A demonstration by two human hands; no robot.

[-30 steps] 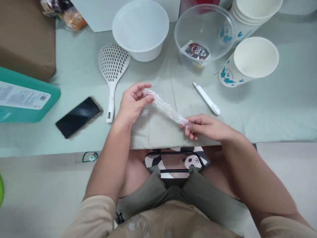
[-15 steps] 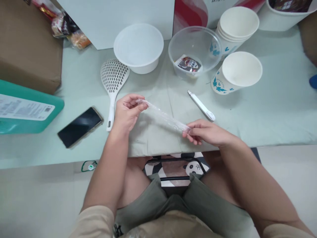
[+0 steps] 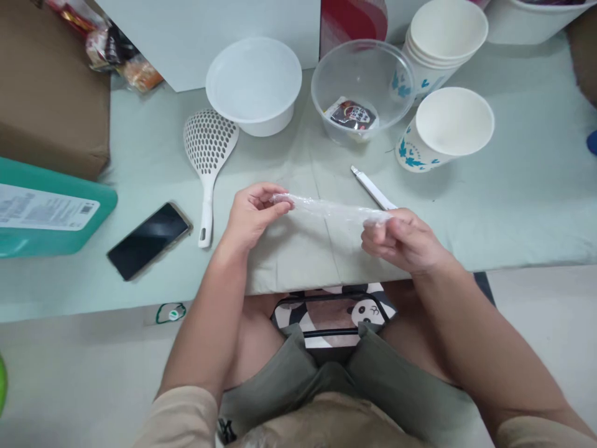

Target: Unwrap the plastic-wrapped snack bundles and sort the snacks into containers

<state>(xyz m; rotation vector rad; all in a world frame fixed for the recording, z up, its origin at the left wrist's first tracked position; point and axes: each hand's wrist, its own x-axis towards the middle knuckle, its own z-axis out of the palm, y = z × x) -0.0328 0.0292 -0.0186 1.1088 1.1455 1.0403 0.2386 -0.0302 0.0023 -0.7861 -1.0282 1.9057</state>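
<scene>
A strip of clear plastic film (image 3: pixel 329 210) is stretched nearly level above the table between my two hands. My left hand (image 3: pixel 259 211) pinches its left end between thumb and fingers. At the other end my right hand (image 3: pixel 401 239) has its fingers curled round the film. Just behind my right hand lies a white utility knife (image 3: pixel 372 188), its lower end hidden by the film and hand. A white slotted ladle (image 3: pixel 208 168) rests left of my left hand. Farther back are a white bowl (image 3: pixel 254 84) and a clear bowl (image 3: pixel 361 81) holding a small dark packet (image 3: pixel 353 116).
Paper cups (image 3: pixel 454 121), one single and several stacked, stand at the back right. A black phone (image 3: pixel 149 241) and a green container (image 3: pixel 51 208) are on the left, near a brown box (image 3: pixel 51 93). A white box (image 3: pixel 224 37) stands behind the bowls.
My right hand has moved up and slightly right, its fingers now more curled. My left hand has shifted a little right. The film has gone from slanted to nearly level.
</scene>
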